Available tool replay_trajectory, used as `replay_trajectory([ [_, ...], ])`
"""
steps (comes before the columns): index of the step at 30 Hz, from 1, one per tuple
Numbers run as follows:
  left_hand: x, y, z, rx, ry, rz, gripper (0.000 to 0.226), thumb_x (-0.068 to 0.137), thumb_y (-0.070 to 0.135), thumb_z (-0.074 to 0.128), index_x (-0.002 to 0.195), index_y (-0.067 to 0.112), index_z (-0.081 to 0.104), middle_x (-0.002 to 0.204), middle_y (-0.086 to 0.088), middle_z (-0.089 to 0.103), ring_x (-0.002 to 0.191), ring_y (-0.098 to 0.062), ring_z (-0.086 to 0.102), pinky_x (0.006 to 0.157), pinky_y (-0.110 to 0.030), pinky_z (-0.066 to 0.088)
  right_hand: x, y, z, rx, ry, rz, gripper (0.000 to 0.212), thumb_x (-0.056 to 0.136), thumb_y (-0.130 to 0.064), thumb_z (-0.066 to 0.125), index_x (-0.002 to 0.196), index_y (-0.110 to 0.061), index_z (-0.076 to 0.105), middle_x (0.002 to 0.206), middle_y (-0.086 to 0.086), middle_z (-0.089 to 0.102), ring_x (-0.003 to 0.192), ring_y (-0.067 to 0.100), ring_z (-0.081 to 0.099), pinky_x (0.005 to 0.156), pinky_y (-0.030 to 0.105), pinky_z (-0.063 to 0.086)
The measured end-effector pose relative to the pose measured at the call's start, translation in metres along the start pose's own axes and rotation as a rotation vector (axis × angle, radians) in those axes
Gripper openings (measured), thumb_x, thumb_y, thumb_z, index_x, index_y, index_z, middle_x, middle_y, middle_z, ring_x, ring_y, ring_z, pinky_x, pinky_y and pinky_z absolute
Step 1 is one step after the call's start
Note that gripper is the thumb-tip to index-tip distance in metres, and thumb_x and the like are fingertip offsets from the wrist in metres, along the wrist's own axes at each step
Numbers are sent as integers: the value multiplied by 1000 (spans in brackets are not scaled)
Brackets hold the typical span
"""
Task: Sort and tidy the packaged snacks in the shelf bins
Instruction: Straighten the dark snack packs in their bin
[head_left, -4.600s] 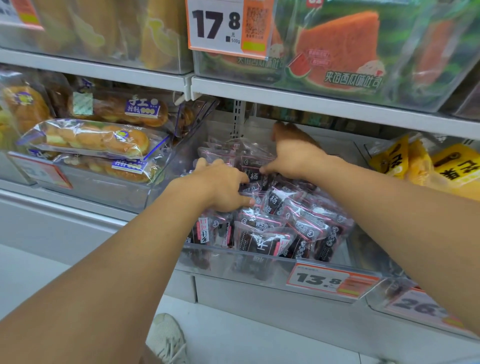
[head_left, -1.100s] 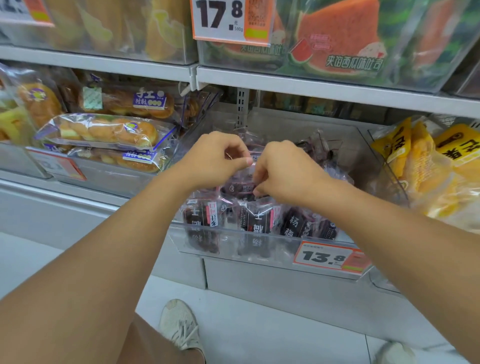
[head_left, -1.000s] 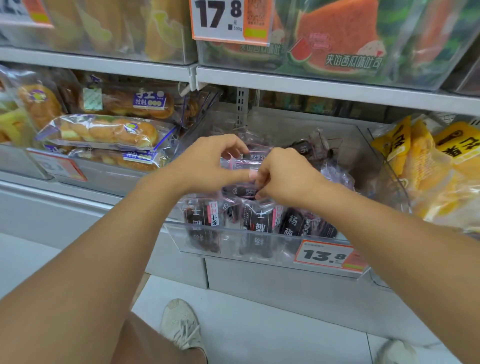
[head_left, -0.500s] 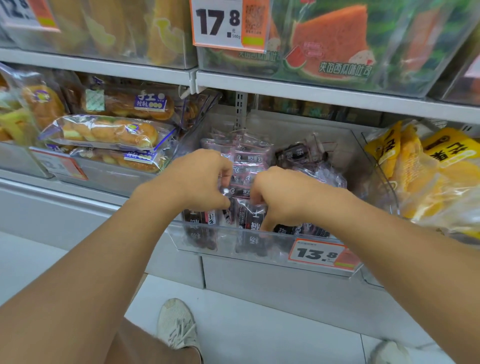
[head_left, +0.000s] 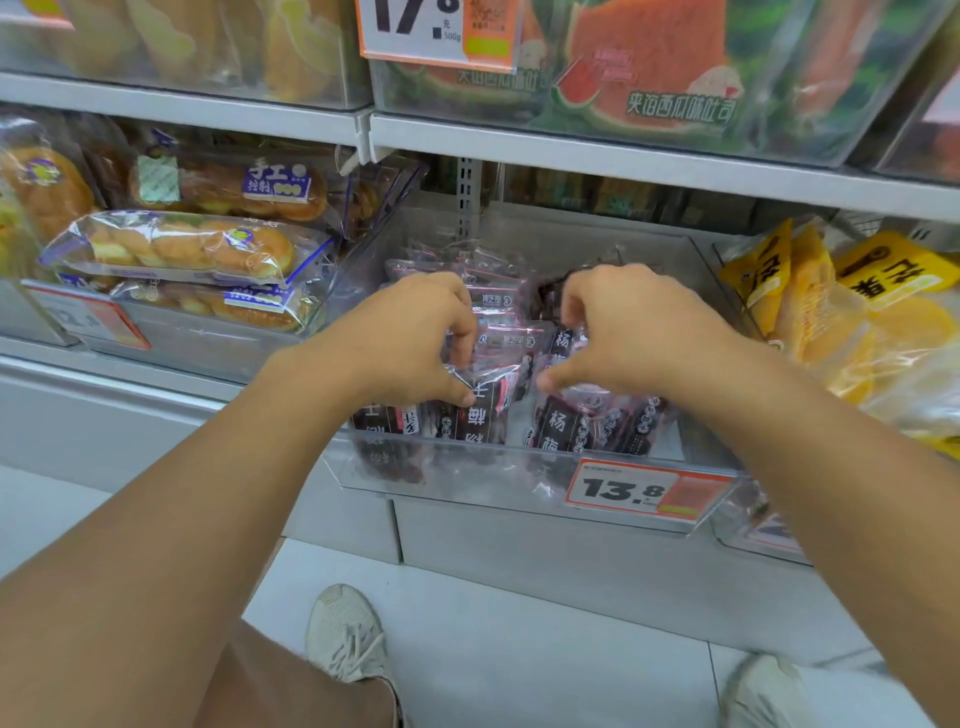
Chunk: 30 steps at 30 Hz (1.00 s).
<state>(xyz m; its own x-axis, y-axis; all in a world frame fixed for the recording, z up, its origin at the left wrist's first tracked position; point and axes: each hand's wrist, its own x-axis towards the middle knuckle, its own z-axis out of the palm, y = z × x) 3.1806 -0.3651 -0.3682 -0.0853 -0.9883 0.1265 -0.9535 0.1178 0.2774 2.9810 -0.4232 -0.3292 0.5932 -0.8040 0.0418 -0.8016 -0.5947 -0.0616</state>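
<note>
Centrally, middle bin: a clear plastic bin (head_left: 457, 493) on the lower shelf holds dark plum-snack packets (head_left: 558, 426), some standing at the front wall, more stacked behind the hands.
Left hand: the left hand (head_left: 410, 338) has fingers and thumb curled round one clear-and-dark packet (head_left: 493, 384) in the left half of the bin.
Right hand: the right hand (head_left: 623, 327) pinches the top of a packet group in the right half, fingers bent down, thumb beneath.
Packet look: glossy transparent film, dark purple-black panels with white characters, pink trim along the top seams.
Left bin: bagged bread rolls (head_left: 182, 249) lie stacked on their sides, with blue-and-white labels.
Right bin: yellow packets (head_left: 852, 312) lean in a heap, partly cut off by the frame edge.
Upper shelf: watermelon-print packages (head_left: 654, 67) sit behind a clear front.
Price tags: an orange-and-white tag (head_left: 639, 491) reading 13.8 is clipped to the middle bin's front; another tag (head_left: 436, 31) above is cut off at the top.
Hard to make out: packets behind both hands are hidden; small print is unreadable.
Floor: two pale shoes (head_left: 343, 634) show below.
</note>
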Motion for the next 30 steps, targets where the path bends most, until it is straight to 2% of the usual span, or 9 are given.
replay_trajectory([
  [4, 0, 3, 0, -1, -37, 26, 32, 63, 37, 92, 74, 29, 63, 122, 14, 51, 114, -13, 45, 96, -41, 44, -5, 4, 5, -39, -220, 67, 55, 64, -53, 88, 89, -13, 61, 82, 3, 64, 77, 26, 63, 72, 37, 56],
  [7, 1, 6, 0, -1, -60, 29, 33, 64, 33, 92, 72, 30, 60, 123, 15, 53, 113, -12, 49, 96, -42, 45, -5, 2, 12, 1, -258, 24, 46, 68, -42, 89, 70, -11, 55, 67, 4, 57, 65, 24, 54, 54, 29, 43],
  [9, 2, 5, 0, 15, -62, 18, 32, 63, 35, 92, 76, 32, 63, 124, 15, 53, 116, -13, 49, 97, -44, 45, -9, 3, 9, -18, -299, -11, 39, 72, -38, 87, 72, -13, 58, 72, 3, 60, 68, 21, 53, 51, 27, 38],
  [12, 4, 0, 3, 19, -91, -29, 33, 65, 37, 91, 86, 31, 67, 126, 10, 57, 120, -17, 53, 99, -43, 47, -19, 12, -10, 42, -307, -84, 31, 70, -26, 89, 72, -18, 60, 75, -1, 64, 69, 19, 58, 56, 31, 46],
  [15, 6, -3, 6, 3, -87, -47, 35, 63, 40, 92, 87, 31, 68, 114, 7, 63, 108, -22, 60, 92, -43, 51, -28, 15, -30, 220, -256, -182, 23, 69, -20, 90, 73, -21, 67, 77, -6, 70, 67, 11, 65, 64, 31, 55],
  [20, 3, -9, -1, -83, -98, -23, 34, 62, 45, 91, 89, 36, 73, 102, 8, 70, 100, -15, 61, 89, -40, 51, -15, -14, 8, 392, -134, -229, 25, 69, -24, 90, 73, -18, 66, 75, 0, 69, 61, 13, 63, 60, 26, 50],
  [24, -4, -17, -9, -236, -98, 21, 11, 86, 27, 75, 86, 38, 76, 106, 15, 73, 105, -5, 64, 100, -40, 47, -11, -40, 39, 374, -10, -255, 28, 72, -27, 88, 79, -7, 70, 75, 7, 66, 69, 23, 56, 64, 31, 47],
  [28, -6, -11, -12, -259, -111, 44, 5, 87, 30, 73, 90, 32, 76, 111, 14, 71, 109, -3, 61, 102, -38, 45, -6, -36, 39, 502, -106, -191, 21, 72, -19, 89, 66, -13, 69, 48, -8, 54, 58, 15, 61, 66, 30, 55],
  [30, -7, -9, -12, -245, -136, 32, 12, 79, 32, 78, 90, 35, 75, 117, 15, 68, 113, -2, 58, 103, -37, 44, -5, -32, 45, 731, -194, -111, 17, 73, -10, 87, 68, -14, 72, 54, -6, 60, 57, 15, 63, 70, 33, 62],
])
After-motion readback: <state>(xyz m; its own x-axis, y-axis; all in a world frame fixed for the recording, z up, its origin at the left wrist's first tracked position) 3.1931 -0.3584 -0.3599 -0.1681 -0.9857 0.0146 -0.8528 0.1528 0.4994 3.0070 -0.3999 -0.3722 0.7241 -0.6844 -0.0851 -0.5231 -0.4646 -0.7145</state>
